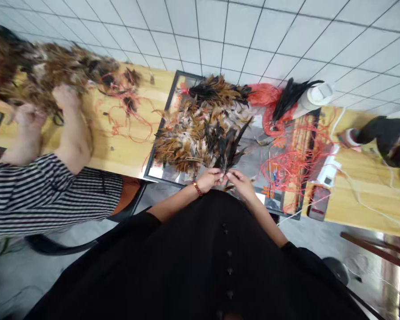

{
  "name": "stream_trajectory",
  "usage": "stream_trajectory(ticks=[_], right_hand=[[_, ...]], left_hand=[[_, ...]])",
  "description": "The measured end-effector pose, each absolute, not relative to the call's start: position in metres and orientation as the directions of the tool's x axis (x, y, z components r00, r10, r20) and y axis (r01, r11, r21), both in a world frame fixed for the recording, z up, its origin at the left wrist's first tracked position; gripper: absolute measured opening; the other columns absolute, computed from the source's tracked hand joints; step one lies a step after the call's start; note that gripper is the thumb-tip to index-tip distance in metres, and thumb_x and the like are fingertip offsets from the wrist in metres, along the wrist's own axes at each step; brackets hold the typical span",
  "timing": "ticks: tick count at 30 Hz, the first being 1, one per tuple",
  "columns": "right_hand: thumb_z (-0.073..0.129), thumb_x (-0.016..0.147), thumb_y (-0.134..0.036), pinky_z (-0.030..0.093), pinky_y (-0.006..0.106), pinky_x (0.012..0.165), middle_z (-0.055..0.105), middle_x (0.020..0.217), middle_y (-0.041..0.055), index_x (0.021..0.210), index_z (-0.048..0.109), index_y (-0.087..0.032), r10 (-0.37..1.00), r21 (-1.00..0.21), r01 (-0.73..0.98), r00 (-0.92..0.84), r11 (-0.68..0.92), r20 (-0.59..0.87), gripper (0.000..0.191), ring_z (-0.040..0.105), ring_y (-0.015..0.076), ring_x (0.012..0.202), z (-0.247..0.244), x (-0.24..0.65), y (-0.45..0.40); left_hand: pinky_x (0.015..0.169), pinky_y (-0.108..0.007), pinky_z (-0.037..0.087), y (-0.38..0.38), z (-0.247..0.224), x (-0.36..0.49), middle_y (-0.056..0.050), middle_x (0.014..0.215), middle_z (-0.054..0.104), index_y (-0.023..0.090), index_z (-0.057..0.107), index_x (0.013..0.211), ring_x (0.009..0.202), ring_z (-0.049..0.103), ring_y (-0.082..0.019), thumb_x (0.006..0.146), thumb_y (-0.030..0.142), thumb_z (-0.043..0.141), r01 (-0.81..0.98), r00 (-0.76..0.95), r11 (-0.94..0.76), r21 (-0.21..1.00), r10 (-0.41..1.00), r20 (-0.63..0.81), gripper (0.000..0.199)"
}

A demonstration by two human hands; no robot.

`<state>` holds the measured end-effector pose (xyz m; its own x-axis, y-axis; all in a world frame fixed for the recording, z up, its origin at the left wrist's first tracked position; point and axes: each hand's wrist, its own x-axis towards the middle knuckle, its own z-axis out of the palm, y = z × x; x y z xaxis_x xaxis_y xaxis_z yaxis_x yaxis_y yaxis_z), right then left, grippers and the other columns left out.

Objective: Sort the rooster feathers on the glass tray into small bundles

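My left hand (210,178), with a beaded bracelet at the wrist, and my right hand (239,180) meet at the near edge of a dark-framed glass panel (153,155). Between their closed fingertips they pinch the base of a bunch of black feathers (231,149), whose tips fan upward, away from me. Just left of the bunch spreads a large pile of brown, black and pale feathers (186,142). Behind that pile lies a bundle of dark and golden feathers (216,91). Fine detail at my fingertips is too small to make out.
Red string (290,171) lies tangled on the right. Black feathers (291,98) lean by a white cylinder (320,94). A phone (319,203) and power strip (330,166) sit right. At left, a co-worker's hands (66,98) touch a feather heap (50,71).
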<state>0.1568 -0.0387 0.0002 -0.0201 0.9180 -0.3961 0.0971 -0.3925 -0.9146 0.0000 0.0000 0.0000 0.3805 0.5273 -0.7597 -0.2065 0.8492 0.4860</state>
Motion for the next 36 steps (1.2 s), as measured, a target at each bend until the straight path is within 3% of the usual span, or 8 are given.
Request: stream_trajectory(ticks=[12,16,19,21,25,30,33,36], right_hand=[[0.065,0.079,-0.04,0.038,0.029,0.064,0.057,0.063,-0.0005,0.068,0.06,-0.016,0.876,-0.788,0.477,0.455,-0.389,-0.157,0.027,0.047,0.0126,0.061,-0.012,0.269,0.084],[0.067,0.081,-0.028,0.041,0.031,0.073,0.066,0.086,0.0094,0.094,0.066,-0.008,0.809,-0.71,0.554,0.586,-0.435,-0.039,0.024,0.052,0.0136,0.072,-0.008,0.32,0.13],[0.064,0.084,-0.024,0.044,0.032,0.081,0.069,0.098,0.0133,0.105,0.068,-0.009,0.902,-0.658,0.673,0.432,-0.338,-0.022,0.027,0.059,0.0178,0.082,-0.011,0.307,0.117],[0.06,0.085,-0.02,0.046,0.035,0.085,0.071,0.098,0.0121,0.102,0.072,-0.012,0.988,-0.578,0.802,0.11,-0.15,-0.105,0.022,0.062,0.0213,0.088,-0.019,0.276,0.093],[0.05,0.089,-0.015,0.046,0.036,0.092,0.067,0.12,0.0109,0.13,0.066,-0.024,0.856,-0.419,0.864,-0.421,0.278,-0.301,0.045,0.063,0.0246,0.103,-0.04,0.206,0.053],[0.044,0.094,-0.02,0.045,0.038,0.087,0.064,0.115,0.0148,0.128,0.066,-0.024,0.812,-0.235,0.905,-0.423,0.354,-0.403,0.041,0.061,0.0272,0.099,-0.051,0.174,0.06],[0.051,0.092,-0.024,0.046,0.037,0.087,0.064,0.112,0.0144,0.106,0.072,-0.019,0.872,-0.313,0.912,-0.365,0.265,-0.326,0.026,0.06,0.027,0.098,-0.049,0.185,0.076],[0.056,0.091,-0.032,0.047,0.037,0.086,0.064,0.099,0.0105,0.094,0.068,-0.018,0.984,-0.57,0.817,-0.158,0.086,-0.078,0.019,0.058,0.0242,0.091,-0.045,0.201,0.087]], left_hand=[[0.066,-0.025,0.052,0.002,0.003,-0.022,-0.007,0.088,0.074,0.011,0.071,0.089,0.067,0.066,-0.011,0.075,0.012,0.076,-0.236,0.075,0.786,0.572,0.602,-0.795,0.015],[0.065,-0.024,0.051,0.002,0.003,-0.029,-0.006,0.085,0.073,0.011,0.07,0.088,0.065,0.064,-0.01,0.074,0.011,0.076,-0.282,0.029,0.772,0.569,0.6,-0.8,0.016],[0.063,-0.023,0.051,0.002,0.001,-0.033,-0.004,0.083,0.072,0.012,0.069,0.087,0.064,0.064,-0.01,0.074,0.011,0.074,-0.334,0.005,0.753,0.566,0.602,-0.798,0.014],[0.063,-0.022,0.051,0.002,-0.001,-0.038,-0.003,0.081,0.072,0.012,0.068,0.086,0.063,0.063,-0.009,0.074,0.011,0.073,-0.355,-0.017,0.737,0.575,0.61,-0.792,0.012],[0.062,-0.021,0.049,0.0,-0.012,-0.041,-0.003,0.075,0.071,0.013,0.07,0.085,0.061,0.061,-0.008,0.076,0.018,0.073,-0.209,0.08,0.724,0.657,0.682,-0.727,0.011],[0.065,-0.029,0.052,-0.008,-0.04,-0.004,-0.008,0.075,0.073,0.012,0.073,0.078,0.067,0.068,-0.017,0.071,0.031,0.079,0.315,0.623,0.715,0.624,0.34,-0.705,0.021],[0.072,-0.031,0.053,0.002,-0.056,0.013,-0.003,0.062,0.067,0.014,0.07,0.069,0.065,0.064,-0.016,0.065,0.024,0.082,0.351,0.565,0.639,0.684,0.438,-0.699,0.016],[0.092,-0.032,0.049,0.025,-0.057,0.001,-0.005,0.091,0.073,0.016,0.072,0.088,0.091,0.065,-0.017,0.074,0.024,0.074,0.287,0.447,0.57,0.77,0.631,-0.634,0.017]])
